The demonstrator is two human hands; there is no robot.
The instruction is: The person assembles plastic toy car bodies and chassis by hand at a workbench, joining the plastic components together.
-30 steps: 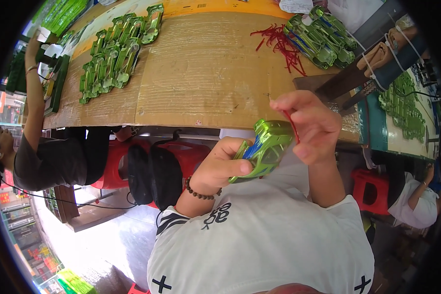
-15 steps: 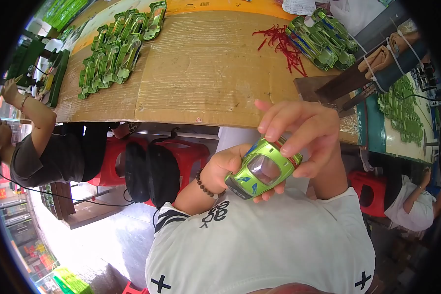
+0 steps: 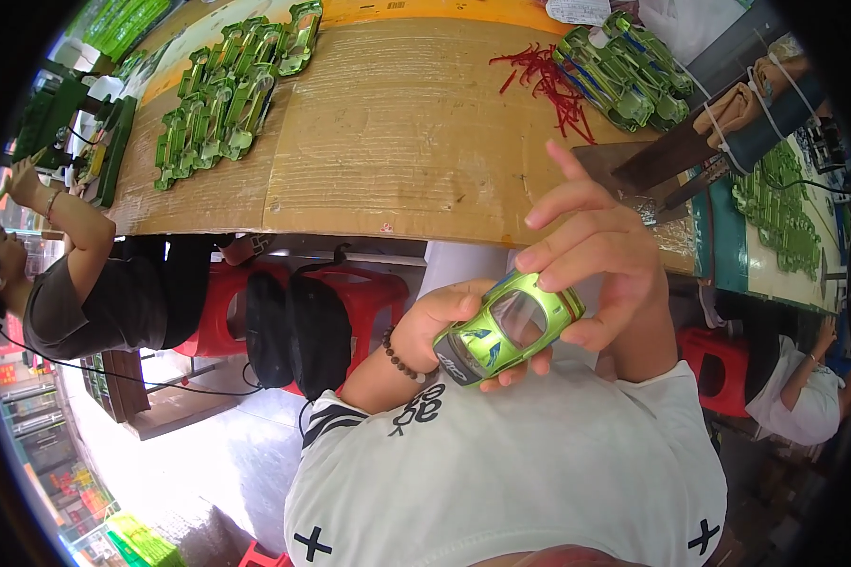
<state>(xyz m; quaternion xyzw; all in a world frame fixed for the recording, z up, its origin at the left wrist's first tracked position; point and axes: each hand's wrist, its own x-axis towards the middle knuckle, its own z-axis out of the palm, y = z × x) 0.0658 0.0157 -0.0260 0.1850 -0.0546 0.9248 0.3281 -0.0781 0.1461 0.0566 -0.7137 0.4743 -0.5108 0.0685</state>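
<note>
A shiny green toy car body [image 3: 497, 342] with blue marks, a dark front end and a clear window is in front of my chest. My left hand [image 3: 432, 319] grips it from the left and below, thumb on the near side and fingertips showing under its lower edge. At the other end, beside a red strip, my right hand [image 3: 607, 248] holds the car between thumb and a forefinger. Its other fingers stretch up and away. Whether anything small sits under those fingertips is hidden.
Rows of green car bodies [image 3: 219, 113] lie at the table's left. More green bodies [image 3: 624, 80] and thin red strips [image 3: 560, 99] lie at the right, by a dark metal post [image 3: 657, 156]. A co-worker [image 3: 85, 274] sits at left near red stools [image 3: 359, 293].
My right hand's fingers have lifted and spread upward from the car. The car has turned slightly in my left hand, showing more of its window.
</note>
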